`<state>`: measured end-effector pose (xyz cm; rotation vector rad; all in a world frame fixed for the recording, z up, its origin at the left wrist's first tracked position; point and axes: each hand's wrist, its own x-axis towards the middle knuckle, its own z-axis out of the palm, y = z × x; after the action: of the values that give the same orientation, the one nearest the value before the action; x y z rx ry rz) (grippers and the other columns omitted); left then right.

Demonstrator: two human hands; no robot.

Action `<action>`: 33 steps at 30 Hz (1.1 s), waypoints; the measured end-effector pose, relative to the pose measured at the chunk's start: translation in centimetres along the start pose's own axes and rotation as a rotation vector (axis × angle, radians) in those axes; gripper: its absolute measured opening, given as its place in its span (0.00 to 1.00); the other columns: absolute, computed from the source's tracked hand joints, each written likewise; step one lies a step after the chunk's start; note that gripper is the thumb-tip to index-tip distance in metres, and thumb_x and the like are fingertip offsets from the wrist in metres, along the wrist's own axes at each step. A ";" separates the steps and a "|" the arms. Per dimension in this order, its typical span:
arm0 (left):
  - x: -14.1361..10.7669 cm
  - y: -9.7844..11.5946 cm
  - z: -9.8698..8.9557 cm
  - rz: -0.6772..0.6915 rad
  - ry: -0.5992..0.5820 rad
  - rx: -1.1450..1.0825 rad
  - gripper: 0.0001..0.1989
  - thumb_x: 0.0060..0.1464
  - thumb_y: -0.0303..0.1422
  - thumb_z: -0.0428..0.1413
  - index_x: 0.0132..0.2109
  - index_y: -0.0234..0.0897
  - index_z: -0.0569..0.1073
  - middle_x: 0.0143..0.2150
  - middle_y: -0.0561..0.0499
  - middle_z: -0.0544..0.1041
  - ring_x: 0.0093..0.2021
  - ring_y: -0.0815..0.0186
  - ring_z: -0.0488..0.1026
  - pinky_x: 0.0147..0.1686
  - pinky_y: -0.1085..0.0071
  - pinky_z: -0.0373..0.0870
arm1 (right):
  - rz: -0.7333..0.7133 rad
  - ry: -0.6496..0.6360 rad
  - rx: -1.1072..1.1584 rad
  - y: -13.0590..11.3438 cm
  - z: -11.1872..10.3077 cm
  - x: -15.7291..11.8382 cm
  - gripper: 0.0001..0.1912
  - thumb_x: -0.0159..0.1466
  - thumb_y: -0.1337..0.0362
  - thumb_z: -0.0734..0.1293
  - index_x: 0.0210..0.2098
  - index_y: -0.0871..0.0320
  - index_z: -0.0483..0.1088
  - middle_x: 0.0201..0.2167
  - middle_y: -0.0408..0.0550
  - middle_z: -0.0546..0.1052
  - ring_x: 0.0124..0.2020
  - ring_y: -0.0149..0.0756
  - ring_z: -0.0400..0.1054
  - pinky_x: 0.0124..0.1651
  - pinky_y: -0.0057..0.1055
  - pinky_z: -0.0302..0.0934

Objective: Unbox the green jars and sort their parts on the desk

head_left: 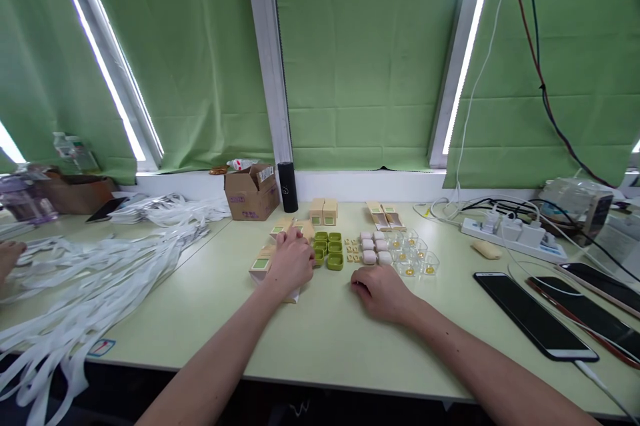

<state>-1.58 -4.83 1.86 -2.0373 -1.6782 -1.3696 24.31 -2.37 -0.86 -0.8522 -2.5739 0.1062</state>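
Observation:
My left hand is over a group of small cream boxes, its fingers bent downward; what lies under the fingertips is hidden. One cream box with a green square lies beside the wrist, partly covered. Just right of that hand are several small olive-green square trays. My right hand rests on the table with fingers curled in, and nothing shows in it. Beyond it sit several pale rounded blocks, tiny yellowish pieces and clear cups with gold centres.
Two upright cream boxes and opened ones stand farther back. White ribbons spread over the left side, near another person's hand. A carton, black cylinder, power strip and phones edge the workspace.

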 end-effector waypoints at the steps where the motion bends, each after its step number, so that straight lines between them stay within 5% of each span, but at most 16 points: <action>1: 0.0 0.0 0.0 0.046 -0.112 0.069 0.14 0.43 0.29 0.65 0.17 0.42 0.70 0.24 0.41 0.74 0.48 0.44 0.69 0.54 0.44 0.59 | -0.001 0.001 -0.001 0.0 0.0 0.0 0.09 0.67 0.70 0.65 0.30 0.57 0.73 0.30 0.44 0.80 0.29 0.32 0.69 0.30 0.30 0.45; 3: 0.0 0.2 -0.1 0.102 -0.269 0.202 0.13 0.45 0.27 0.63 0.18 0.42 0.72 0.26 0.39 0.76 0.50 0.42 0.68 0.54 0.42 0.57 | 0.000 -0.001 -0.005 0.0 0.0 0.0 0.10 0.67 0.70 0.65 0.30 0.57 0.73 0.30 0.44 0.80 0.29 0.32 0.69 0.30 0.30 0.45; 13: 0.4 2.5 -1.1 0.015 -0.537 0.493 0.09 0.55 0.30 0.57 0.29 0.40 0.81 0.38 0.38 0.83 0.58 0.43 0.65 0.54 0.46 0.55 | 0.031 -0.104 -0.007 -0.2 -0.3 0.1 0.10 0.70 0.67 0.62 0.36 0.56 0.75 0.35 0.46 0.82 0.34 0.35 0.73 0.34 0.30 0.50; 23: 0.3 2.5 -0.8 0.017 -0.525 0.492 0.06 0.54 0.30 0.59 0.31 0.38 0.80 0.39 0.37 0.82 0.58 0.42 0.66 0.54 0.47 0.54 | 0.031 -0.170 -0.097 -1.4 -0.5 0.4 0.20 0.72 0.59 0.60 0.62 0.53 0.66 0.43 0.50 0.82 0.40 0.43 0.75 0.34 0.33 0.51; 33: 0.1 2.0 -0.5 0.013 -0.500 0.463 0.06 0.55 0.29 0.58 0.30 0.39 0.79 0.38 0.38 0.82 0.57 0.42 0.65 0.55 0.47 0.54 | 0.023 -0.185 -0.133 -1.7 -0.5 0.6 0.17 0.73 0.58 0.58 0.59 0.53 0.66 0.41 0.49 0.81 0.38 0.43 0.74 0.32 0.35 0.46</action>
<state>-0.10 -5.75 3.04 -2.1903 -1.9236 -0.4059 23.14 -3.44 0.19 -0.9618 -2.7697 0.0218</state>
